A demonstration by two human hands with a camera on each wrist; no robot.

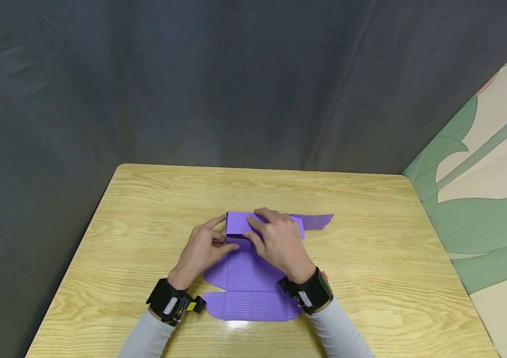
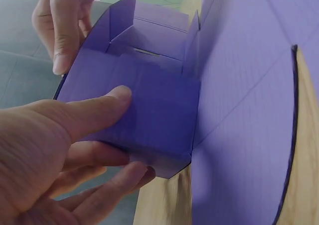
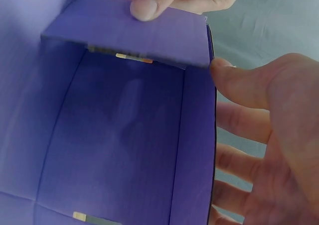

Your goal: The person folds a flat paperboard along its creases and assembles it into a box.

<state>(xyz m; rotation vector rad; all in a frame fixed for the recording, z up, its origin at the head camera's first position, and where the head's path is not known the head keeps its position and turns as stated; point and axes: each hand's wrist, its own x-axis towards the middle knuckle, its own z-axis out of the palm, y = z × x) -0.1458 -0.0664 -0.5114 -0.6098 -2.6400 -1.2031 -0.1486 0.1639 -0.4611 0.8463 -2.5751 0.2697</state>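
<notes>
A purple cardboard box (image 1: 253,276), partly folded up, lies on the table with its wide creased lid panel towards me. My left hand (image 1: 202,246) pinches the end panel (image 2: 149,100) at the box's left, thumb on one face and fingers on the other. That thumb also shows on the turned-in end flap (image 3: 119,28) in the right wrist view. My right hand (image 1: 282,241) holds the long side wall (image 3: 194,150), its fingers spread along the outer face and the thumb tip at the wall's edge, close to the corner.
A purple side strip (image 1: 318,221) sticks out to the right beyond my right hand. Below both hands is a wood-grain table (image 1: 392,278). A dark curtain (image 1: 235,89) hangs behind, with a flower-patterned cloth (image 1: 495,209) on the right.
</notes>
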